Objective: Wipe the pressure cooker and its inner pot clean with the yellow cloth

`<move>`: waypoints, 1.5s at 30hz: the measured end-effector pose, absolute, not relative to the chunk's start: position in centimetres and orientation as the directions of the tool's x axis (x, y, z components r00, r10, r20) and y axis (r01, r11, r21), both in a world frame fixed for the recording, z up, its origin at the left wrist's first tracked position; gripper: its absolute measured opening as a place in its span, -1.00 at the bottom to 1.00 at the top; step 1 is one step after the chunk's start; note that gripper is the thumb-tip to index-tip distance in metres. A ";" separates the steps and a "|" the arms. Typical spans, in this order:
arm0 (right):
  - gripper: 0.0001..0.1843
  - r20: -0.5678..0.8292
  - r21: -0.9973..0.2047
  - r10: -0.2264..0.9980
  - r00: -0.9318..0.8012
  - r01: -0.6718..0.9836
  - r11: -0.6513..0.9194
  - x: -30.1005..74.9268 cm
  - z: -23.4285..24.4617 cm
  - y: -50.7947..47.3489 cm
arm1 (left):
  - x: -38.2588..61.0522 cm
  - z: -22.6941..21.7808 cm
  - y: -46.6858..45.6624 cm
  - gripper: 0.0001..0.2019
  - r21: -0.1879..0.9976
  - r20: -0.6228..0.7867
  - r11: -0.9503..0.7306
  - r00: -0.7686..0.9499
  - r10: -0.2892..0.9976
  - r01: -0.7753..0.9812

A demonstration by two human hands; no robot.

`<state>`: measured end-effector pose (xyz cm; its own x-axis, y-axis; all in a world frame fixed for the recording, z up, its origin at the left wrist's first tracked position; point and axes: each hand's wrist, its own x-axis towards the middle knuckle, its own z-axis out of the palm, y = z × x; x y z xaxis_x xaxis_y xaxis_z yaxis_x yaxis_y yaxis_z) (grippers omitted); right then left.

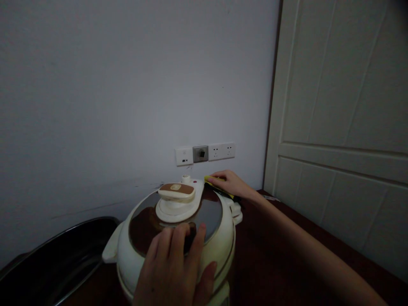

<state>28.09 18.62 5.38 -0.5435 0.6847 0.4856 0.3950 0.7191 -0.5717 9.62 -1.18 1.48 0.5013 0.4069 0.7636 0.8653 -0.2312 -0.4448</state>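
Note:
A white electric pressure cooker (219,246) stands in front of me, its lid fitted with a dark glossy panel and a brown-topped handle (177,191). My left hand (174,263) rests on the near edge of the lid, fingers apart, holding nothing. At the far right side of the lid, my right hand (231,183) presses a yellow cloth (215,180) against the rim. Part of the cloth is hidden under the fingers, and a dark strip shows beneath it. Behind the handle sits a small white valve (185,178).
A large black pan (54,263) lies to the left of the cooker. Wall sockets (221,151) and a grey switch plate (200,154) are just behind it. A white panelled door (344,127) stands on the right, beside the dark red tabletop (270,250).

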 end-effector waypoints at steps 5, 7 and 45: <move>-0.69 0.632 -0.417 0.589 -0.503 0.420 0.806 29.8 4.8 13.9 | 9.9 1.5 -1.2 -0.60 -0.404 0.784 -0.238 0.468 0.408 0.883; -0.73 0.689 -0.363 0.555 -0.467 0.441 0.821 30.2 4.1 11.6 | 10.0 1.4 -1.2 -0.60 -0.387 0.785 -0.248 0.458 0.417 0.888; -0.29 0.481 -0.228 0.253 -0.839 0.159 0.961 22.2 6.5 2.8 | 3.5 -2.7 -7.0 -0.57 -0.122 0.904 -0.334 0.244 0.352 0.935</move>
<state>22.15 2.83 6.51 -0.8392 0.2533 0.4812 0.1589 0.9605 -0.2284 3.49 -6.97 -2.67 0.2440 0.3523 0.9035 0.9347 -0.3337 -0.1223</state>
